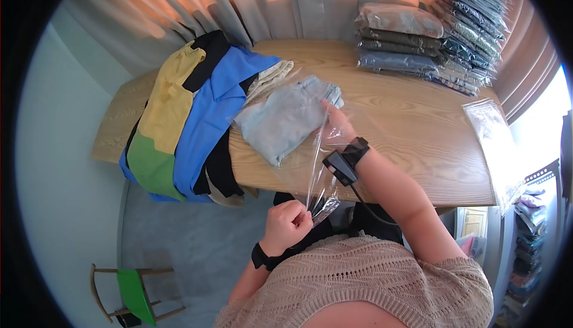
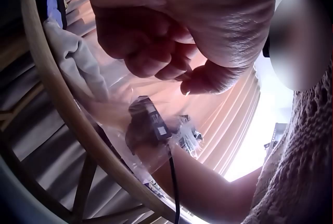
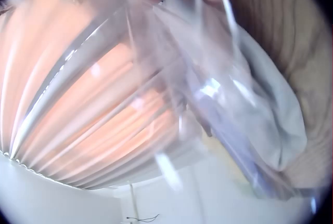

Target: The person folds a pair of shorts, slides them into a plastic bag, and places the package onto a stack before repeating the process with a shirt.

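A folded light-blue garment (image 1: pixel 289 116) lies on the wooden table in the head view, with a clear plastic bag (image 1: pixel 319 164) stretched from it toward the person's body. My right hand (image 1: pixel 339 130) grips the garment's right edge, thumb on top, with thin film over the hand. Closer to the body, my left hand (image 1: pixel 287 223) has its fingers curled and pinches the bag's near edge. In the left wrist view, the thumb of the left hand (image 2: pixel 182 42) meets the curled fingers. Creased film crosses the right wrist view in front of the pale garment (image 3: pixel 276 115).
Yellow, green, blue and black clothes (image 1: pixel 179 119) are heaped on the table's left. Bagged folded garments (image 1: pixel 400 44) form stacks at the back right. Flat clear bags (image 1: pixel 489 143) lie along the right edge. A green chair (image 1: pixel 136 295) stands on the floor at lower left.
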Motion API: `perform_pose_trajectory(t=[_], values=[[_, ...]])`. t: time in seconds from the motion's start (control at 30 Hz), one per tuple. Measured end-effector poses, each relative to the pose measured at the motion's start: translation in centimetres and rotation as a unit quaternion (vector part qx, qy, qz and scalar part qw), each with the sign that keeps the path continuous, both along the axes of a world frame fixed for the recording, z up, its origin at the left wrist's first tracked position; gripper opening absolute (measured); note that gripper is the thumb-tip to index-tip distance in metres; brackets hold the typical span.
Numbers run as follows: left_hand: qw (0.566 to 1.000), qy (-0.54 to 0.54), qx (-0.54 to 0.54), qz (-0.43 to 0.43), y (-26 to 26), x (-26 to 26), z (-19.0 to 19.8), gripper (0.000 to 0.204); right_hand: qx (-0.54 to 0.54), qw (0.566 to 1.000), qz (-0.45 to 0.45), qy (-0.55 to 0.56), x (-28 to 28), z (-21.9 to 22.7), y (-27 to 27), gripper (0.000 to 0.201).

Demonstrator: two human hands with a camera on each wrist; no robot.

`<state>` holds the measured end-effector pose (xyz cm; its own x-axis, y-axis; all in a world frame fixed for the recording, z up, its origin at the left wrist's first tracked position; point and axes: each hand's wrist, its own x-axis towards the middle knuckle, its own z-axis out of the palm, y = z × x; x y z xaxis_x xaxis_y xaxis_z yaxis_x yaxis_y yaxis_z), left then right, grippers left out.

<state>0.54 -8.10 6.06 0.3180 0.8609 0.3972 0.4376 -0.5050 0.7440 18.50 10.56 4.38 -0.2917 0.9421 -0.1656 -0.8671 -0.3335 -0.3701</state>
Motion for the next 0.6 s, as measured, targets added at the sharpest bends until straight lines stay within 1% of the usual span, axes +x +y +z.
perform_pose_trajectory(t=[0.03,0.07,0.1,0.13,0.2,0.23,0.3,0.33,0.37,0.4,0.43,0.5,0.53,0.6], values=[[1.0,0.0,-0.001,0.0,0.1,0.0,0.0,0.015,-0.001,1.0,0.0,0.0,0.0,-0.6,1.0,0.035],[1.0,0.002,0.01,-0.017,0.2,0.1,0.1,0.016,-0.024,0.999,0.006,-0.033,0.0,-1.9,2.6,0.036],[0.999,0.005,0.021,-0.034,0.2,0.0,0.2,0.016,-0.047,0.997,0.013,-0.066,-0.1,-2.2,3.5,0.037],[0.999,0.006,0.023,-0.033,0.2,0.0,0.3,0.016,-0.045,0.997,0.014,-0.065,0.0,-2.5,4.0,0.037],[0.999,0.009,0.012,-0.032,0.2,-0.2,0.2,0.016,-0.03,0.977,0.104,-0.182,0.2,-1.3,4.4,0.039],[0.999,0.009,0.014,-0.03,0.2,-0.4,0.2,0.016,-0.027,0.977,0.106,-0.182,0.7,-0.9,4.4,0.039],[0.999,-0.003,0.022,-0.034,0.1,-0.7,-0.1,0.016,-0.015,0.935,0.132,-0.33,1.7,2.2,2.9,0.044],[0.999,-0.003,0.023,-0.033,0.1,-0.7,-0.1,0.016,-0.014,0.935,0.132,-0.33,2.2,0.7,4.3,0.044],[0.999,-0.011,0.028,-0.038,0.1,-0.8,-0.2,0.017,-0.02,0.912,0.136,-0.387,2.7,-2.0,6.6,0.046],[0.998,-0.018,0.033,-0.044,0.1,-0.8,-0.3,0.017,-0.029,0.886,0.139,-0.442,2.6,-2.2,7.0,0.049],[0.998,-0.018,0.031,-0.046,0.1,-0.7,-0.3,0.017,-0.032,0.886,0.138,-0.442,3.0,-2.6,7.0,0.049],[0.997,-0.028,0.047,-0.061,0.2,-0.7,-0.1,0.018,-0.065,0.813,0.131,-0.563,2.5,1.6,3.8,0.049],[0.997,-0.028,0.048,-0.062,0.2,-0.7,0.0,0.018,-0.065,0.813,0.13,-0.563,2.4,3.0,2.5,0.049],[0.996,-0.072,0.035,-0.036,0.0,-0.6,0.1,0.018,-0.036,0.858,0.164,-0.485,2.0,4.4,0.3,0.051]])
